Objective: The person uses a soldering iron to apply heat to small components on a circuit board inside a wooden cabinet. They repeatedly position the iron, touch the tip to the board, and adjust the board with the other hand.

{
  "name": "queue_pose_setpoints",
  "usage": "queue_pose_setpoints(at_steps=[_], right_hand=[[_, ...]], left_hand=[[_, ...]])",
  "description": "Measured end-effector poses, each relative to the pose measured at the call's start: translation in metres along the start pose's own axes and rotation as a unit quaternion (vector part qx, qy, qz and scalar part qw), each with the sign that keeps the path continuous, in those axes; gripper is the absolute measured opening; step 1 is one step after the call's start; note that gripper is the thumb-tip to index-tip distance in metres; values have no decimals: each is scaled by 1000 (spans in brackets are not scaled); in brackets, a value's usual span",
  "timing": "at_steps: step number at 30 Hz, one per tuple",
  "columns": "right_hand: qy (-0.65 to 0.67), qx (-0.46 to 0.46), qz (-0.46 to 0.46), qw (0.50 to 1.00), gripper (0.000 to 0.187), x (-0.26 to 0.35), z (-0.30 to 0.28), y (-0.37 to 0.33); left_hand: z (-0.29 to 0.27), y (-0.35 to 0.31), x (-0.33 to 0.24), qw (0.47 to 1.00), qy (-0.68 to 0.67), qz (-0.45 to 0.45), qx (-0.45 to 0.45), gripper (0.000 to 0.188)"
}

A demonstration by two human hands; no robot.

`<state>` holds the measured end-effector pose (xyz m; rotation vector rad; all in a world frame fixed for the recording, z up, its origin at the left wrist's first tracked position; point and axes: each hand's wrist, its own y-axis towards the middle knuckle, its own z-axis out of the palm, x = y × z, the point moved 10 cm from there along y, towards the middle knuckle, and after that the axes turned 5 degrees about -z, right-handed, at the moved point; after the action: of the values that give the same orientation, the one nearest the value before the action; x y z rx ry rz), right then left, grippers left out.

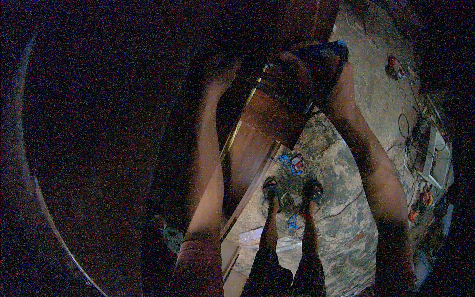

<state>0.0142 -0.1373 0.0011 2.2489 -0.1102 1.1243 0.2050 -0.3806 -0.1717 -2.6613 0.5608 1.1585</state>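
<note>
Light: very dim, brightest on the dusty floor (366, 114) at right.
Shadow: left half nearly black.
Noise: heavy coloured grain throughout.
Distortion: fisheye bends edges, corners vignette dark.
Focus: soft, details smeared.

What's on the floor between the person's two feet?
In the head view, tangled cables lie on the dusty floor between the left foot and right foot.
</note>
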Motion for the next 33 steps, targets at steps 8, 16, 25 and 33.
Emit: queue_pose_setpoints(at_steps=[8,16,25,33], right_hand=[[-28,7,-4,1000,20,5,3,-1],[31,2,21,999,19,-2,6,-1],[48,-1,21,999,19,-5,11,1],[49,-8,21,999,20,-5,9,-1]], left_hand=[[-3,-5,-2,998,43,20,-32,57],[-5,-5,-3,996,66,29,-49,58],[-5,-6,-4,994,78,37,-63,59],[-7,-7,-2,992,91,41,-77,60]])
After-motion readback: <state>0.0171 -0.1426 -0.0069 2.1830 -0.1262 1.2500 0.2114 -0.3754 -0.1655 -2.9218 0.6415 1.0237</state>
